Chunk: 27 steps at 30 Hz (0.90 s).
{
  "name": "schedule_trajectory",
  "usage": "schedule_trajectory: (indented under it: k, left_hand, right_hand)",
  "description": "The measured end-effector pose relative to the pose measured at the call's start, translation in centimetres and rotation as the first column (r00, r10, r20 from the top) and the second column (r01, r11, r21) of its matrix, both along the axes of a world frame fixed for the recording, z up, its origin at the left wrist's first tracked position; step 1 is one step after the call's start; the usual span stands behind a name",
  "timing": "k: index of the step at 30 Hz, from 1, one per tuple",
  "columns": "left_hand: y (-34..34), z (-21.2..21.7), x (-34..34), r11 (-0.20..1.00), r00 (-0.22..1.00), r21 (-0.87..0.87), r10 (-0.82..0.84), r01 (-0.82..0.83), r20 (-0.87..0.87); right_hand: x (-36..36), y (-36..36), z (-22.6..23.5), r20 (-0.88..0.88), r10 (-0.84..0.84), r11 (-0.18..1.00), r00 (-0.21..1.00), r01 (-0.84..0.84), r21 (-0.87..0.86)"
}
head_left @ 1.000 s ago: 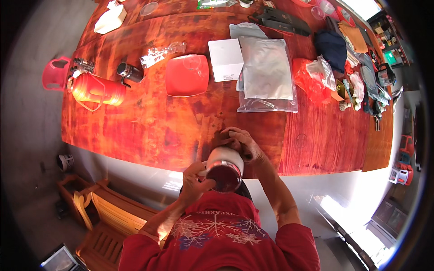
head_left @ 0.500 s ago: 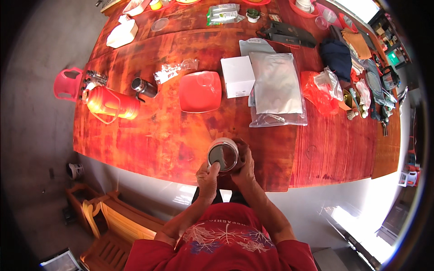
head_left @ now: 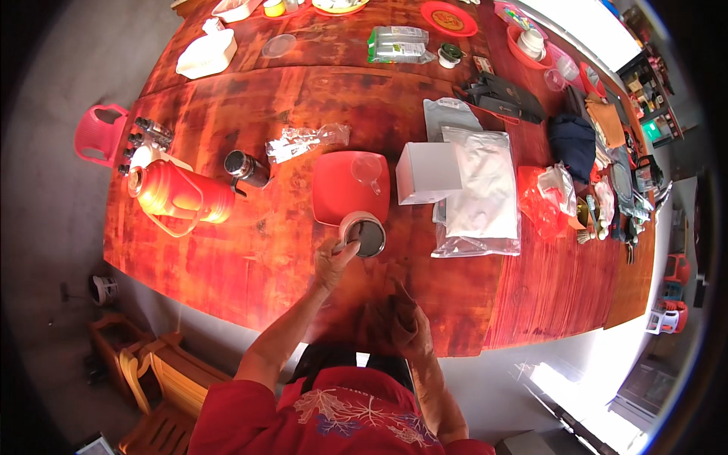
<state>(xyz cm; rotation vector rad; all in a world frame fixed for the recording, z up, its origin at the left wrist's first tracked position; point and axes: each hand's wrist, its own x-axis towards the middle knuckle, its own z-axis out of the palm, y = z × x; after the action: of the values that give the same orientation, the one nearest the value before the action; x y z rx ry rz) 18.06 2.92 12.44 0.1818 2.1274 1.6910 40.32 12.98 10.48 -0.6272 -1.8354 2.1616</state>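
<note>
From where I stand, the person's left hand (head_left: 331, 265) has the mug (head_left: 371, 237), thumb hooked over its near-left rim and the other fingers bent around its side. The mug hangs or rests just ahead and to the right of those fingers, its round mouth facing up, dark inside with a pale, shiny rim – whether its base touches the table (head_left: 265, 250) I can't tell.

The right hand (head_left: 413, 334) is nearer the body, its fingers closed around what looks like a bunched brown cloth (head_left: 402, 307), with blur over the details.

Just beyond the left fingers lies a square red tray (head_left: 341, 182), with a small clear cup (head_left: 367, 168) on it. Ahead of the right fingers stands a white box (head_left: 428, 173), beside a flat plastic packet (head_left: 481, 193). Well off to the left of the left fingers – a dark flask (head_left: 246, 168), then a red thermos jug (head_left: 182, 193).
</note>
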Motion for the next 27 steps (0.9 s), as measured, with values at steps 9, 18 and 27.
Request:
schedule_trajectory:
  k: [9, 18, 27]
  left_hand:
    - [2.1, -2.7, -8.0, 0.992, 0.985, -0.028, -0.122, 0.126, 0.124]
    - [2.4, -7.1, -9.1, 0.991, 0.951, 0.079, -0.124, 0.106, 0.282]
    - [3.1, -7.9, -10.2, 0.991, 0.948, 0.064, -0.128, 0.114, 0.292]
  right_hand:
    - [-3.4, -3.2, 5.6, 0.338, -0.27, 0.331, 0.902, 0.417, -0.847]
    - [-3.4, -4.2, 4.0, 0.345, -0.307, 0.227, 0.887, 0.42, -0.879]
    - [-5.7, -4.0, 5.9, 0.374, -0.276, 0.261, 0.885, 0.443, -0.858]
